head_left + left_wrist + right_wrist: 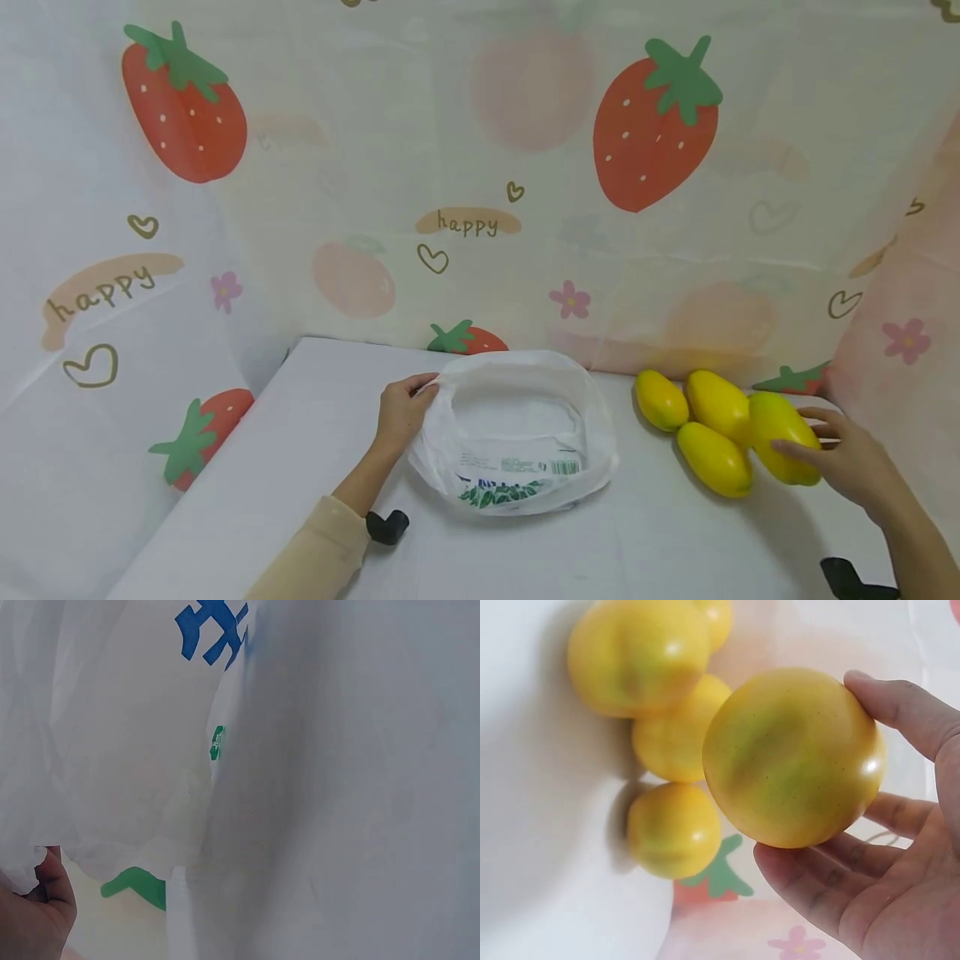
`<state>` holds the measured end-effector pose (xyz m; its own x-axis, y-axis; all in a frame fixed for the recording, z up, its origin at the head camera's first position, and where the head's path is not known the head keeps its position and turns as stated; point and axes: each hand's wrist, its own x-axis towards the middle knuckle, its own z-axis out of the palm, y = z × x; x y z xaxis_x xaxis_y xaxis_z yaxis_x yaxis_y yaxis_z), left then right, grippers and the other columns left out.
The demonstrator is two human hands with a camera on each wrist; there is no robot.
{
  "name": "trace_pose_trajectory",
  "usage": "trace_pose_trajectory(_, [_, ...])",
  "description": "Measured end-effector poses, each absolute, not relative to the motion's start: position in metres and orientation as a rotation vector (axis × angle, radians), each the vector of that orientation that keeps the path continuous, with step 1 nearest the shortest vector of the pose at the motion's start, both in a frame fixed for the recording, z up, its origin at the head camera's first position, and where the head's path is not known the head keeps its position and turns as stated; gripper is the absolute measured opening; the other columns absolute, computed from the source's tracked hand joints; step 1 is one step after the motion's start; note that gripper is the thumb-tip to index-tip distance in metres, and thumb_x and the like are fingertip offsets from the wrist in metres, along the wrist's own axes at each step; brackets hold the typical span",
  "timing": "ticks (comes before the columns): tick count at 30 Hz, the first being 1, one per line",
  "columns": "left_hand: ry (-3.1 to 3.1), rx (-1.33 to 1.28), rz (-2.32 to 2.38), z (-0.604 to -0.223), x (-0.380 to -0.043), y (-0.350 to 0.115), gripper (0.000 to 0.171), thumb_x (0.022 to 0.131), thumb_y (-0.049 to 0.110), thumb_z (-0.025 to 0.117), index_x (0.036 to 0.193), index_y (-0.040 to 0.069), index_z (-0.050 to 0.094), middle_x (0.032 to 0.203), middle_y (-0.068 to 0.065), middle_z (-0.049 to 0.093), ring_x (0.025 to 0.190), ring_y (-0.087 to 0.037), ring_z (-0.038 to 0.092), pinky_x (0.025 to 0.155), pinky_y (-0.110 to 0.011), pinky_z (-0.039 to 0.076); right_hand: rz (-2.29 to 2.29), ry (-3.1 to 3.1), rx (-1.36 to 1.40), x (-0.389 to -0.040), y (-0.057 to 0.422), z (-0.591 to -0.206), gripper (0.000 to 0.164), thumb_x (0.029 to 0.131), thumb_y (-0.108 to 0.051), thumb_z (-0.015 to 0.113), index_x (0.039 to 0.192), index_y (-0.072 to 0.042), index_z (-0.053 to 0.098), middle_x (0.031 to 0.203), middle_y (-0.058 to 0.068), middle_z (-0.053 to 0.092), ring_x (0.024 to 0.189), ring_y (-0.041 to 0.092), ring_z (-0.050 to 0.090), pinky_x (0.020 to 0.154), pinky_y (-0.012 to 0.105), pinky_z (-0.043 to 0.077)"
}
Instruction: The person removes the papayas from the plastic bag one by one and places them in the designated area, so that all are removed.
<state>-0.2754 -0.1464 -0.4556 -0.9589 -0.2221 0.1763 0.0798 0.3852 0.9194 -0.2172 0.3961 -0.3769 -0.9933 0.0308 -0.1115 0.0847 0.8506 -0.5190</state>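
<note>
A white plastic bag (600,425) stands on the white table with its mouth spread wide. My left hand (401,415) pinches the bag's left rim between thumb and fingers, and the left wrist view shows the left hand (37,907) at the edge of the bag (127,765). At the right, my right hand (851,454) holds a large yellow mango (783,437) with a greenish tint. In the right wrist view, thumb and fingers of the right hand (892,877) surround the held mango (791,761), raised off the table. Several other yellow mangoes (714,460) lie close beside it.
The white table (300,483) extends around the bag. Behind it hangs a cloth (450,167) printed with strawberries and flowers, which also covers the sides. Black wrist mounts (387,527) show near both wrists.
</note>
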Motion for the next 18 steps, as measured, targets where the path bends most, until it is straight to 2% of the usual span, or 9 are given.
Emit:
trace_pose_trajectory(10, [-2.392,0.149,-1.602,-0.455,-0.275,-0.147,0.025,0.093,0.012,0.063,0.115,0.003,0.071,0.115,-0.016,0.071,0.096,-0.025,0.068,0.079,-0.030,0.057,-0.780,2.849,0.147,-0.218,0.403,-0.387,0.092,0.092,-0.055,0.057,0.144,0.013,0.025,0.138,0.047,0.031,0.116,0.059,0.043,0.078,0.059,0.054])
trace_pose_trajectory(18, [-2.379,0.145,-1.620,-0.456,-0.276,-0.148,0.025,0.093,0.013,0.063,0.115,0.002,0.071,0.115,-0.017,0.071,0.098,-0.026,0.068,0.081,-0.031,0.058,-0.740,2.834,0.131,-0.219,0.412,-0.400,0.092,0.091,-0.055,0.058,0.141,0.015,0.027,0.134,0.049,0.035,0.113,0.059,0.046,0.078,0.055,0.056])
